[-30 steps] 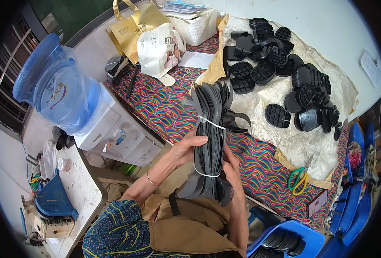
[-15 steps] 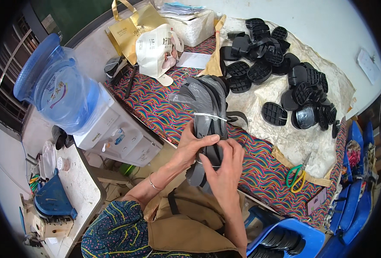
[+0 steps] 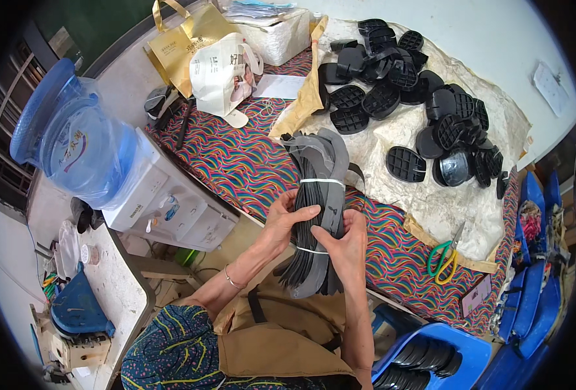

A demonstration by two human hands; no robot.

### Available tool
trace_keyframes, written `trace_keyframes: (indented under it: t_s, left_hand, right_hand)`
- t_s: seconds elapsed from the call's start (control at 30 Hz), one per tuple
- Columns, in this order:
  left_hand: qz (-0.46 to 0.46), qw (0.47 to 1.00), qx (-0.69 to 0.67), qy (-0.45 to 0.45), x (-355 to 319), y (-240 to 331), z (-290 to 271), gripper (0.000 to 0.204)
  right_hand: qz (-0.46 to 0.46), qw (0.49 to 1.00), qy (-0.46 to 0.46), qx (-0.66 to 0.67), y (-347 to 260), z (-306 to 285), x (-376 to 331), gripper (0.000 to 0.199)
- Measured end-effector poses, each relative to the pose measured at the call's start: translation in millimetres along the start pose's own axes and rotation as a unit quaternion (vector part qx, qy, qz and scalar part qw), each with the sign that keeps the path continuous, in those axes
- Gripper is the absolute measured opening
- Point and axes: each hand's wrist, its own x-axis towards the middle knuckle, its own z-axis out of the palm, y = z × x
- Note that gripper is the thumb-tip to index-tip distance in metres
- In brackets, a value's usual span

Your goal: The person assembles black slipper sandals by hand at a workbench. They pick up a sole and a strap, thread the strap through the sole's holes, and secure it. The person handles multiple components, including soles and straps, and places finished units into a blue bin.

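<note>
At the frame's centre, the left hand and right hand both clasp a bundle of grey strips tied with white bands, over the striped cloth.

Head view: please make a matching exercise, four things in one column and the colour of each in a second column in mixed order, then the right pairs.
Things:
1. bundle of strips in both hands
2. scissors handles
3. water bottle
4. gift bag

Colours:
A. gold
B. green and yellow
C. dark grey
D. blue

Pairs: 1-C, 2-B, 3-D, 4-A
</note>
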Motion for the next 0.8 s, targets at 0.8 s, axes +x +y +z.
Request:
trace_keyframes:
  t_s: [0.8]
  left_hand:
    - [0.0,0.995,-0.037,-0.096,-7.5,25.9,-4.0,0.076]
  right_hand:
    - [0.12,0.9,-0.189,0.373,-1.9,-27.3,-5.5,0.034]
